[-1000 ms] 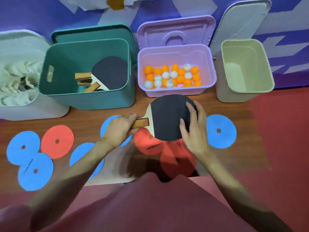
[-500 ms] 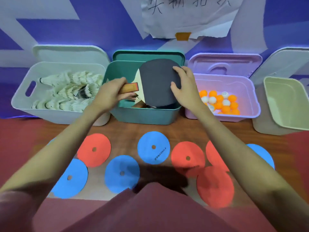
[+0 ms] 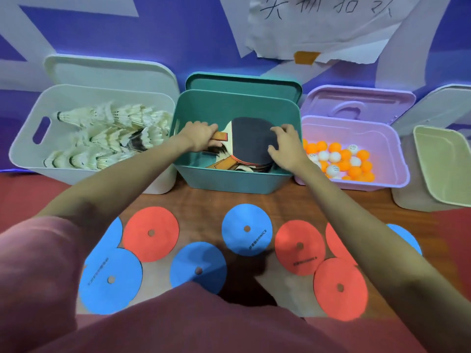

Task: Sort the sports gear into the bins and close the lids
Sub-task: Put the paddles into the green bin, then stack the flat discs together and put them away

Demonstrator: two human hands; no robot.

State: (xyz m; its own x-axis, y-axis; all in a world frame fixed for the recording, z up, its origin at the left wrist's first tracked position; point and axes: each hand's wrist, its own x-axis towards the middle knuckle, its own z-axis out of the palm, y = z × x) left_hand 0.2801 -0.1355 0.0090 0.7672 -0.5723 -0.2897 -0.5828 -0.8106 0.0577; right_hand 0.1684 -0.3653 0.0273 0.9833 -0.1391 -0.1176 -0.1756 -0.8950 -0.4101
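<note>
Hands both inside the teal bin (image 3: 229, 183), holding a table tennis bat (image 3: 251, 141) flat above other bats (image 3: 229, 164) on the bottom. Left hand (image 3: 200, 136) curled round the wooden handle; right hand (image 3: 286, 146) with fingers spread and bent over the far edge of the black rubber face. Teal lid (image 3: 242, 84) propped upright behind the bin. To the left, white bin (image 3: 28, 149) filled with shuttlecocks (image 3: 107, 138); to the right, lilac bin (image 3: 390, 159) with orange and white balls (image 3: 341, 161), then pale green bin (image 3: 443, 169), only partly in view. All lids off, leaning against the wall. On the wooden worktop (image 3: 204, 200) nearer the body, flat blue discs (image 3: 246, 229) and red discs (image 3: 151, 233), some overlapping.
</note>
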